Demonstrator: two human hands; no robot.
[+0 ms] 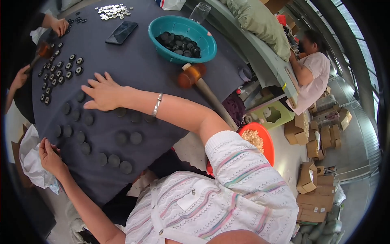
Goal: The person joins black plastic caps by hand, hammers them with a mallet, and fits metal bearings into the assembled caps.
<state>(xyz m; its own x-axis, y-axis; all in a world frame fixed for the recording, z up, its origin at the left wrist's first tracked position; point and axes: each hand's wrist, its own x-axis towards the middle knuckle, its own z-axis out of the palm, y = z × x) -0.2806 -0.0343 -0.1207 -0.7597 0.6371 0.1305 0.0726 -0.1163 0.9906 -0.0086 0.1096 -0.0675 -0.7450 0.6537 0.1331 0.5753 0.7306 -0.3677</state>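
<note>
My right hand (101, 93), with a silver bracelet (157, 104) on its wrist, spreads its fingers low over the dark table cloth. Several plain black discs (89, 119) lie around and below it, some partly covered by the hand and forearm. My left hand (52, 157) is at the table's left near edge with its fingers bent together. Something dark shows by its fingertips, too small to make out. Beyond my right hand are rows of black discs with silver centres (69, 65). A mallet with an amber head (189, 77) lies right of my right forearm.
A teal basket (156, 25) holds black discs, beside a dark phone (122, 32) and a glass jar (200, 13). Silver pieces (113, 12) lie at the far edge. At left, another person's hands (60, 27) work near a second mallet (43, 50). A red basin (269, 151) stands right.
</note>
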